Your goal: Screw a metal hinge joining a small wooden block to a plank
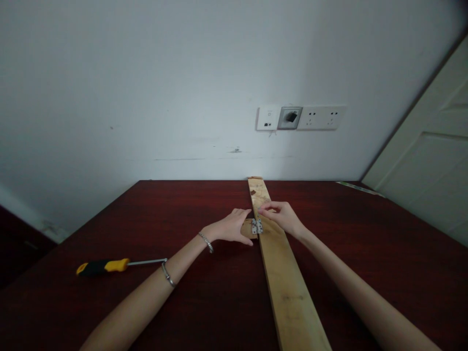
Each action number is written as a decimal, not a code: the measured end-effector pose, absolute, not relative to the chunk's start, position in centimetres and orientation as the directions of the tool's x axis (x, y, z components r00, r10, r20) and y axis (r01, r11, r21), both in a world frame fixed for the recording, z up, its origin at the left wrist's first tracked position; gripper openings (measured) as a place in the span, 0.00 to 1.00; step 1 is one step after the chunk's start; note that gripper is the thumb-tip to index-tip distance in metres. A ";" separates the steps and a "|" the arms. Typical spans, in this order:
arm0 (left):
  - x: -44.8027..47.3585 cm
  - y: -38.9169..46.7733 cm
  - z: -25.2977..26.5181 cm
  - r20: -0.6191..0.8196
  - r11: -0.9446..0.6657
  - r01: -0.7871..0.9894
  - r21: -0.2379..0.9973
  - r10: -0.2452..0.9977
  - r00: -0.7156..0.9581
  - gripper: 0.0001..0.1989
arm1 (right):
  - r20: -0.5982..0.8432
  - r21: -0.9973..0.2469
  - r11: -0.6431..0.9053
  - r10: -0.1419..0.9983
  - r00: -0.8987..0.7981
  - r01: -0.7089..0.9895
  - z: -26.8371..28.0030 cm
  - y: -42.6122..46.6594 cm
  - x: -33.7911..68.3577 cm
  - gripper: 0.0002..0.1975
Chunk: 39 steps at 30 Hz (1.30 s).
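Head view: left hand (pixel 229 226) spread around wood block (pixel 247 231); right hand (pixel 284 217) pinched, contents unclear; screwdriver (pixel 116 265) marking (pixel 83 268) illegible.

Counts 1 left hand (pixel 232 225) and 1 right hand (pixel 284 217), making 2 hands. Also counts 1 hinge (pixel 257 226), 1 long plank (pixel 292 287), 1 short brown piece (pixel 248 231) and 1 screwdriver (pixel 102 266). Adds 2 bracelets (pixel 206 241), 1 table (pixel 204 297), 1 door (pixel 435 117), 1 wall (pixel 153 78), 1 grey wall plate (pixel 283 116) and 2 sets of socket holes (pixel 312 117).
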<state>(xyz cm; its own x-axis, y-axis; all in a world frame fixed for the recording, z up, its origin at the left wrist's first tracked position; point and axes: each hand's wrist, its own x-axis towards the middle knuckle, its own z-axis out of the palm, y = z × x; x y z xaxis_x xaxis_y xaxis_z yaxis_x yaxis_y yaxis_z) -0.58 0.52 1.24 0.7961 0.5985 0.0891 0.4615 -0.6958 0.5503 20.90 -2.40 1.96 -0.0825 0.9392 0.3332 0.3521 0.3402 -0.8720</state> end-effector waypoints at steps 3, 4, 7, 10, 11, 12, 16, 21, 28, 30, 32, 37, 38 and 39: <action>-0.5 0.6 0.8 0.093 -0.678 0.475 0.562 0.622 0.778 0.53 | 0.321 -0.870 0.332 0.943 -0.091 0.365 1.6 -2.7 21.0 0.11; -0.5 0.6 0.8 0.089 -0.669 0.478 0.569 0.628 0.773 0.53 | 0.318 -0.868 0.330 0.943 -0.095 0.370 1.4 -2.8 20.9 0.11; -0.6 0.6 0.8 0.074 -0.650 0.481 0.589 0.635 0.769 0.52 | 0.306 -0.859 0.330 0.944 -0.124 0.392 1.1 -3.0 20.7 0.11; -0.5 0.5 0.7 0.090 -0.654 0.463 0.599 0.629 0.772 0.50 | 0.315 -0.837 0.355 0.935 -0.164 0.416 0.9 -3.0 20.5 0.08; -0.4 0.4 0.6 0.101 -0.659 0.452 0.601 0.624 0.775 0.50 | 0.334 -0.823 0.377 0.926 -0.177 0.424 0.8 -3.0 20.5 0.07; -0.4 0.4 0.6 0.107 -0.665 0.443 0.602 0.617 0.780 0.49 | 0.356 -0.805 0.402 0.915 -0.187 0.436 0.8 -3.0 20.5 0.06; -0.3 0.4 0.6 0.102 -0.668 0.442 0.599 0.611 0.785 0.47 | 0.408 -0.744 0.446 0.893 -0.191 0.497 0.5 -2.8 20.6 0.04; -0.5 0.4 0.6 0.101 -0.658 0.443 0.609 0.619 0.779 0.47 | 0.397 -0.754 0.421 0.903 -0.161 0.505 -0.2 -2.3 21.0 0.03; -0.5 0.5 0.6 0.094 -0.636 0.435 0.638 0.624 0.776 0.48 | 0.397 -0.770 0.436 0.899 -0.186 0.466 -1.0 -1.9 21.2 0.03; -0.5 0.5 0.5 0.101 -0.632 0.426 0.647 0.625 0.774 0.47 | 0.392 -0.769 0.438 0.899 -0.198 0.466 -1.1 -2.0 21.1 0.03; -0.6 0.6 0.4 0.108 -0.629 0.415 0.658 0.624 0.774 0.47 | 0.392 -0.765 0.439 0.898 -0.201 0.472 -1.1 -2.1 20.9 0.03; -0.6 0.6 0.6 0.116 -0.632 0.399 0.664 0.614 0.781 0.47 | 0.391 -0.753 0.435 0.899 -0.196 0.495 -1.0 -2.4 20.7 0.02; -0.6 0.5 0.6 0.113 -0.633 0.401 0.662 0.613 0.782 0.47 | 0.386 -0.754 0.430 0.902 -0.195 0.496 -1.0 -2.4 20.6 0.02; -0.6 0.5 0.6 0.110 -0.634 0.403 0.660 0.612 0.783 0.47 | 0.382 -0.755 0.427 0.903 -0.195 0.497 -1.0 -2.4 20.6 0.02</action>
<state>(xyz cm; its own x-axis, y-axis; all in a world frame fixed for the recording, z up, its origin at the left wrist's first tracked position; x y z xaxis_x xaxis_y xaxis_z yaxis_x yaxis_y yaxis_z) -0.63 0.54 0.64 0.7833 0.6119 0.1096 0.4028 -0.6339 0.6602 20.61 -2.43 -0.99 -0.1949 0.9032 0.3824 0.4969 0.4270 -0.7555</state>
